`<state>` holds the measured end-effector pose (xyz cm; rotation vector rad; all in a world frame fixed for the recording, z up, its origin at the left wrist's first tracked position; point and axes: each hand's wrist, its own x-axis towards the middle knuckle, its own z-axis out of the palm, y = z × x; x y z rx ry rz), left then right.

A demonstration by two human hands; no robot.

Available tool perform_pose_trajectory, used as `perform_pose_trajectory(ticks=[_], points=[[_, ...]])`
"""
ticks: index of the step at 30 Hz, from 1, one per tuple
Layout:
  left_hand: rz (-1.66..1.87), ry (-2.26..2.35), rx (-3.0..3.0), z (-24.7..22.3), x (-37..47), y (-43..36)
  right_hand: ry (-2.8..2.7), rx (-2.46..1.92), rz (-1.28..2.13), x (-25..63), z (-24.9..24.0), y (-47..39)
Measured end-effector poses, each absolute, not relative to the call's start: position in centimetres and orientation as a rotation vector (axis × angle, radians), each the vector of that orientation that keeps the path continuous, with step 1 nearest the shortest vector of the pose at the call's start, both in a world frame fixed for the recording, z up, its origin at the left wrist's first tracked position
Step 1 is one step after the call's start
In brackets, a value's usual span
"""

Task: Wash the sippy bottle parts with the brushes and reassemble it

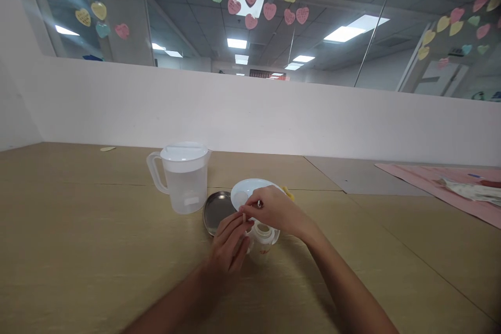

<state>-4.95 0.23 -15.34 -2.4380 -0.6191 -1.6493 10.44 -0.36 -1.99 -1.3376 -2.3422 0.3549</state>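
My right hand reaches in from the right with its thumb and fingers pinched together. Its fingertips meet those of my left hand at a small pale strip-like thing, too small to name. The left fingers are bent and closed, and what they grip is partly hidden. Just under both hands stands a small clear bottle with white side handles and an open neck. It is upright on the table, and my left fingers are close to its left handle; contact is unclear. Behind the hands lies a white plate, partly covered by my right hand.
A lidded clear pitcher holding clear liquid stands to the left. Beside it is a metal tray. Something yellow shows behind the plate. On the far right, a pink mat carries a white packet. A white wall bounds the back.
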Motion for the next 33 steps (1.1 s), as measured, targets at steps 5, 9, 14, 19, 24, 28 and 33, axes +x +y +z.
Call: perform_pose_trajectory(ticks=[5, 9, 14, 19, 24, 28, 33], points=[[-1.563, -0.679, -2.44, -15.1, -4.9, 0.0, -2.312, -1.244, 0.474, 10.5, -1.9, -0.4], [-1.528, -0.749, -2.435, -15.1, -4.7, 0.1, -2.198, -1.214, 0.464, 10.8, -1.5, -0.5], [-1.51, -0.845, -2.568, -15.1, -4.5, -0.1, -2.105, -1.316, 0.406, 12.4, -1.5, 0.5], [-1.47, -1.017, -2.653, -15.0, -4.4, -0.4, -2.087, -1.361, 0.368, 14.0, -1.6, 1.9], [-1.422, -1.066, -2.697, -14.9, -4.3, -0.5, -2.112, -1.477, 0.325, 15.2, -1.9, 3.0], [-1.383, -0.991, -2.718, -14.7, -4.3, -0.6, -2.267, -1.648, 0.225, 15.9, -3.0, 4.4], [-1.363, -0.965, -2.724, -14.4, -4.3, -0.7, -2.428, -1.765, 0.191, 14.5, -5.2, 5.5]])
